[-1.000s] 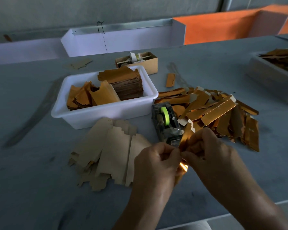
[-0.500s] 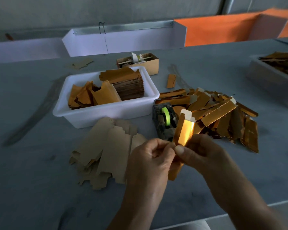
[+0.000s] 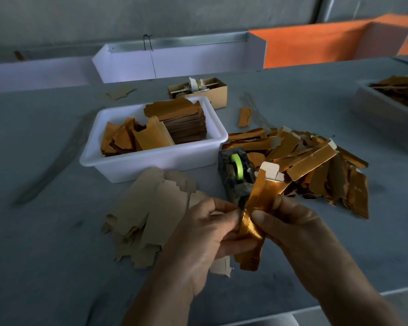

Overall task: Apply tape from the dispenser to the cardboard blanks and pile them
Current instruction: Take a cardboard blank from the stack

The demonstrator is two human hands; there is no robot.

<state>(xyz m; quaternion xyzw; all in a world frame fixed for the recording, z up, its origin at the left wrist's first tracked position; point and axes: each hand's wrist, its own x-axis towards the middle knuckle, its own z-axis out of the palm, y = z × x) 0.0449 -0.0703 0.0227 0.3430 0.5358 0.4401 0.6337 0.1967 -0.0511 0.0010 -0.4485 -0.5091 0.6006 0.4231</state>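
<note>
A folded gold cardboard blank (image 3: 257, 208) stands nearly upright between both hands, just in front of the tape dispenser (image 3: 236, 175) with its green roll. My left hand (image 3: 203, 236) pinches the blank's left edge near the middle. My right hand (image 3: 290, 222) grips its right side, thumb on the front face. Unfolded blanks (image 3: 151, 217) lie fanned out, plain side up, left of my hands. A heap of folded gold blanks (image 3: 316, 165) lies to the right of the dispenser.
A white tub (image 3: 156, 158) holding stacked gold blanks stands behind the fanned blanks. Behind it sits a small brown carton (image 3: 212, 90). Another tub (image 3: 386, 107) of blanks is at the far right. The table's front edge runs close under my forearms.
The gold blank has gone from low and mostly hidden between my fingers to raised upright, then lengthened downward as both hands slid to its middle. The hands shifted slightly toward me.
</note>
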